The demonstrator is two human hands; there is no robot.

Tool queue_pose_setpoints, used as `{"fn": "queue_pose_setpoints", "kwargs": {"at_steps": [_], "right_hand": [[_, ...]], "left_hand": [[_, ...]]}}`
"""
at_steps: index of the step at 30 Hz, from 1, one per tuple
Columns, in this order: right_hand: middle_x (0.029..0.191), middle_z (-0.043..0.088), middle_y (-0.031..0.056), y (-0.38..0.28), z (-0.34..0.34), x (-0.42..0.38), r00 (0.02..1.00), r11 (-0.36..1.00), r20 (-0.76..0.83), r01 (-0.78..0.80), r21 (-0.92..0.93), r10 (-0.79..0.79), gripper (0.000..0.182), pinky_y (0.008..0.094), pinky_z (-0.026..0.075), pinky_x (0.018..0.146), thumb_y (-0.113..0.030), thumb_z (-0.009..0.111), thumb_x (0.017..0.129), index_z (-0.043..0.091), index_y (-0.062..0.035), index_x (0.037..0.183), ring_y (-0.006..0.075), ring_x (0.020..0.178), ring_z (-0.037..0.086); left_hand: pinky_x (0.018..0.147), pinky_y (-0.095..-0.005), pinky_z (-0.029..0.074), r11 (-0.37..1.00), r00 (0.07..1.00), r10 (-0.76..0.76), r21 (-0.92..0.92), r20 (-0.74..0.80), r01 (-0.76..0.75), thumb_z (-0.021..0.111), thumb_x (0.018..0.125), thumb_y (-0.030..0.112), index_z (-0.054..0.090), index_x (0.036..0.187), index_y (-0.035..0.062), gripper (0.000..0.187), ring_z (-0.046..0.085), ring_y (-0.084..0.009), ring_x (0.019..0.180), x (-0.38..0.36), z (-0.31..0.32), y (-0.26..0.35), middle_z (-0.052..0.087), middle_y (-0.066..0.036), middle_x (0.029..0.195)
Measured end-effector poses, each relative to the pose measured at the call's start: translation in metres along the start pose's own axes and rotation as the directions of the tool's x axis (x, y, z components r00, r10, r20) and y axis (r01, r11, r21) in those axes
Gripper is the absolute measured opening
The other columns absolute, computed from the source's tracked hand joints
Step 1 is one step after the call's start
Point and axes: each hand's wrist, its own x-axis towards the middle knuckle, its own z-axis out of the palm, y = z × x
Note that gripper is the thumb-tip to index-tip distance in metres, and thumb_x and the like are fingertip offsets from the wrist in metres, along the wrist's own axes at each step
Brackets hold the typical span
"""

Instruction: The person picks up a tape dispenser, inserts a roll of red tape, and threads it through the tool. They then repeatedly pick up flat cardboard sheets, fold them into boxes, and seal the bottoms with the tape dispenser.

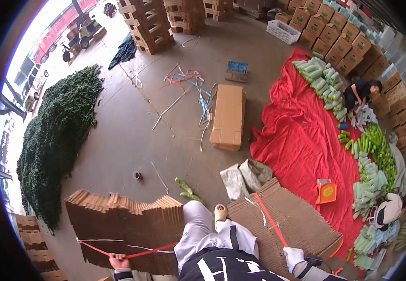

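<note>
My left hand (119, 261), bare, is closed around a red strap (151, 251) at the near side of a bundle of flattened cardboard (123, 225). A white strap (114, 240) also crosses that bundle. On the other side, my right hand (294, 259) wears a white glove and is closed on the end of another red strap (271, 220). This strap runs over a second bundle of flattened cardboard (287, 225). My legs stand between the two bundles.
A closed carton (227, 117) and tangled straps (191, 79) lie on the floor ahead. At left is a dark green heap (62, 126). A red cloth (301, 140) holds green vegetables (376, 145) at right, where a person (358, 93) crouches near stacked boxes (343, 42).
</note>
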Motion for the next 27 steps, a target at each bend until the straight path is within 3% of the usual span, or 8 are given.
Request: {"fn": "queue_pose_setpoints", "kwargs": {"at_steps": [8,13,14,16,19,20,22,27], "right_hand": [[0.059,0.052,-0.0017,-0.142,0.104,0.04,0.963,0.975,-0.204,0.2,0.096,-0.178,0.029,0.0295,0.032,0.051,-0.02,0.072,0.087,0.062,-0.0057,0.065,0.0095,0.052,0.045],[0.061,0.06,0.0046,-0.255,0.235,0.093,0.94,0.981,-0.29,0.194,0.02,-0.18,0.031,0.0345,0.042,0.058,-0.021,0.072,0.084,0.066,0.002,0.065,0.0144,0.059,0.055],[0.053,0.049,-0.0009,-0.29,0.265,0.095,0.93,0.971,-0.285,0.236,-0.022,-0.232,0.029,0.0316,0.033,0.044,-0.028,0.07,0.087,0.06,-0.0102,0.066,0.0122,0.045,0.044],[0.051,0.045,-0.0018,-0.364,0.296,0.093,0.974,0.984,-0.225,0.058,0.166,-0.02,0.029,0.0324,0.03,0.038,-0.028,0.07,0.087,0.058,-0.0128,0.065,0.014,0.039,0.041],[0.049,0.042,-0.0029,-0.429,0.332,0.077,0.951,0.971,-0.296,-0.021,0.24,0.094,0.031,0.0332,0.027,0.034,-0.03,0.07,0.087,0.055,-0.0148,0.064,0.0152,0.035,0.038],[0.05,0.045,-0.0026,-0.46,0.343,0.058,0.936,0.949,-0.3,-0.088,0.303,0.183,0.03,0.0326,0.03,0.036,-0.03,0.072,0.085,0.058,-0.013,0.065,0.0144,0.037,0.041],[0.068,0.052,-0.0041,-0.526,0.379,0.023,0.935,0.894,-0.349,0.099,0.438,0.068,0.024,0.0275,0.035,0.054,-0.021,0.072,0.092,0.065,-0.0096,0.072,0.0084,0.06,0.044],[0.067,0.052,-0.0045,-0.643,0.455,0.073,0.928,0.929,-0.372,0.138,0.342,-0.001,0.029,0.0321,0.036,0.056,-0.025,0.072,0.092,0.061,-0.0099,0.07,0.0111,0.062,0.042]], "left_hand": [[0.049,-0.0307,0.034,0.992,0.99,-0.024,0.129,0.141,0.006,0.041,0.11,0.04,0.048,0.076,0.0188,0.04,0.029,-0.0111,0.046,0.132,0.252,-0.009,0.031,0.005,0.054],[0.049,-0.0316,0.036,0.968,0.982,-0.07,0.25,0.178,0.023,0.042,0.109,0.042,0.05,0.078,0.0206,0.038,0.032,-0.0113,0.046,0.254,0.478,-0.057,0.031,0.006,0.054],[0.048,-0.0313,0.035,0.966,0.982,-0.049,0.26,0.183,0.0,0.042,0.109,0.042,0.051,0.079,0.0208,0.037,0.031,-0.0112,0.046,0.284,0.525,-0.052,0.031,0.006,0.054],[0.047,-0.0305,0.034,0.945,0.977,-0.118,0.322,0.177,0.055,0.041,0.109,0.037,0.048,0.082,0.019,0.034,0.029,-0.0101,0.046,0.331,0.623,-0.028,0.028,0.007,0.055],[0.048,-0.0306,0.034,0.891,0.987,-0.122,0.45,0.102,0.063,0.043,0.108,0.036,0.048,0.082,0.0187,0.031,0.029,-0.0106,0.047,0.344,0.725,-0.033,0.029,0.006,0.056],[0.049,-0.0316,0.034,0.894,0.984,-0.152,0.438,0.09,0.098,0.045,0.107,0.037,0.048,0.082,0.0189,0.031,0.031,-0.0108,0.048,0.352,0.749,-0.026,0.03,0.006,0.057],[0.049,-0.0323,0.034,0.866,0.985,-0.151,0.491,0.081,0.093,0.045,0.106,0.037,0.048,0.083,0.0193,0.03,0.032,-0.0113,0.049,0.37,0.804,-0.03,0.03,0.006,0.058],[0.05,-0.0328,0.033,0.79,0.98,-0.163,0.61,0.116,0.059,0.046,0.106,0.041,0.048,0.08,0.0221,0.032,0.031,-0.0123,0.049,0.434,0.975,-0.075,0.03,0.006,0.058]]}}
